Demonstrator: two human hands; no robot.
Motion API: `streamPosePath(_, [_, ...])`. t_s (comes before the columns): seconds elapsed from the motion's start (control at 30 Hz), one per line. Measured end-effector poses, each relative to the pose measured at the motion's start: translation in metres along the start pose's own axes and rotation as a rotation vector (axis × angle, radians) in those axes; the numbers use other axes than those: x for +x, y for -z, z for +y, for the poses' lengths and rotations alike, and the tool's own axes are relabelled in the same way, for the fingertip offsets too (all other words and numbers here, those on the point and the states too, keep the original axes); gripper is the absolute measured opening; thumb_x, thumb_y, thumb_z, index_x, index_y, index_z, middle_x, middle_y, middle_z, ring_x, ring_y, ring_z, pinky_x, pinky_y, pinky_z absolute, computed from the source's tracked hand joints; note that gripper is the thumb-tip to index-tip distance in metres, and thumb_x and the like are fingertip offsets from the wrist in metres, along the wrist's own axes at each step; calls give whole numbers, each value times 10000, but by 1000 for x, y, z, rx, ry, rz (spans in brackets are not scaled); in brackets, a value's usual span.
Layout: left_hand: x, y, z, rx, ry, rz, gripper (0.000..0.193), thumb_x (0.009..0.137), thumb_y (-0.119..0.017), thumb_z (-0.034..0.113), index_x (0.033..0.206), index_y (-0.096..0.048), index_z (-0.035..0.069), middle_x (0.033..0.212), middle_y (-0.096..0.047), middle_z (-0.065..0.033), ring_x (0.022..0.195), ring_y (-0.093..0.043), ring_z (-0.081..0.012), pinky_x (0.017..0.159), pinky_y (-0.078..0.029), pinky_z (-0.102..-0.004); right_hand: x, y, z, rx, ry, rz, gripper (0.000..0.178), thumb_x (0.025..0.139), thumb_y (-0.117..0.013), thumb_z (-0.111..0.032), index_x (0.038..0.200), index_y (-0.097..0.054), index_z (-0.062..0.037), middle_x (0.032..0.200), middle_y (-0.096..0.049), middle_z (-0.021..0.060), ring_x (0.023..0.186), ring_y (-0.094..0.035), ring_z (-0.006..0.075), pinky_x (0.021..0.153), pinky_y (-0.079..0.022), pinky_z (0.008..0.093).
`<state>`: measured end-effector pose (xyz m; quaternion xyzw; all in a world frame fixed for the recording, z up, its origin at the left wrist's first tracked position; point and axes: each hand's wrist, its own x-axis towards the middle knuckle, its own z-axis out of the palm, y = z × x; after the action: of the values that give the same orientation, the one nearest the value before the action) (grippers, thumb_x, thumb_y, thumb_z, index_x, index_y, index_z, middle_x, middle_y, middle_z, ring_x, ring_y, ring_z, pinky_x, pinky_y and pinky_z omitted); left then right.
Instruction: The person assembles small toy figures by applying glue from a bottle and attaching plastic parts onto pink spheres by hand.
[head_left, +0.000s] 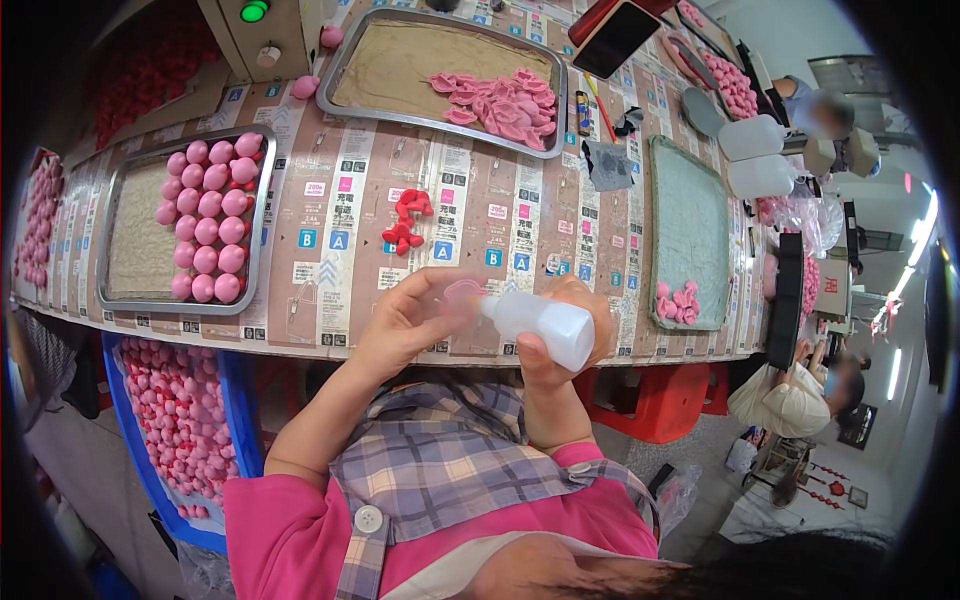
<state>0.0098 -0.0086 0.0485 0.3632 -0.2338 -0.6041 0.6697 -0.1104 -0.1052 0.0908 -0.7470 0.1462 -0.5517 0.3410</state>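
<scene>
1. OK, pinching blurred pink piece btwn thumb & fingers of L hand, narrow gap.
2. Wrapping R hand round white bottle, thumb on near side.
3. Pointing nozzle at pink piece, v. close; can't tell if touching.
4. Got red pcs on table just ahead of L hand.
5. Got ball tray well L of grip, green tray to R.

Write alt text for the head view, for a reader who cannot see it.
A person's right hand holds a translucent white plastic bottle, its nozzle at a small, blurred pink piece in the left hand. Ahead on a patterned tabletop lie glossy red pieces, with a metal tray of round pink balls to the left.
</scene>
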Motion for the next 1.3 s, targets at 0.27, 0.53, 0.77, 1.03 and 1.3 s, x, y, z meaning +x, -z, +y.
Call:
streamPosePath(0.27, [0,-2,3,-5,-18,-5,370,752,-577,24,1102,-459,5,1093,-519,-105,997,-498,-151,862,-390,-283,2,-2,-1,-53,17,-37,391,646,-710,-304,828,-498,-30,635,-536,63,468,-482,181,414,-363,272])
streamPosePath(0.53, [1,0,3,-1,1,-3,399,742,-583,21,1115,-443,4,1123,-506,-144,1017,-503,-181,879,-392,-298,3,-1,-1,-46,24,-47,373,648,-706,-288,820,-504,-27,631,-536,65,464,-483,185,410,-365,272])
streamPosePath(0.77, [0,1,1,-10,7,17,401,739,-590,28,1112,-444,10,1128,-504,-140,1011,-506,-174,871,-396,-292,0,2,-1,-139,59,-83,375,654,-694,-303,806,-504,-18,625,-535,71,469,-483,192,420,-367,280])
streamPosePath(1.03, [1,0,-1,-26,17,26,388,733,-598,33,1091,-450,14,1109,-514,-122,997,-506,-157,857,-402,-277,-1,4,4,94,-45,121,352,654,-692,-260,796,-504,2,621,-530,94,491,-485,196,446,-364,286])
streamPosePath(1.3, [0,1,-5,-42,1,42,403,718,-611,29,1083,-440,21,1085,-524,-125,980,-511,-154,843,-407,-270,-1,4,6,20,-13,106,339,648,-697,-239,794,-507,0,628,-534,87,493,-490,199,459,-369,293])
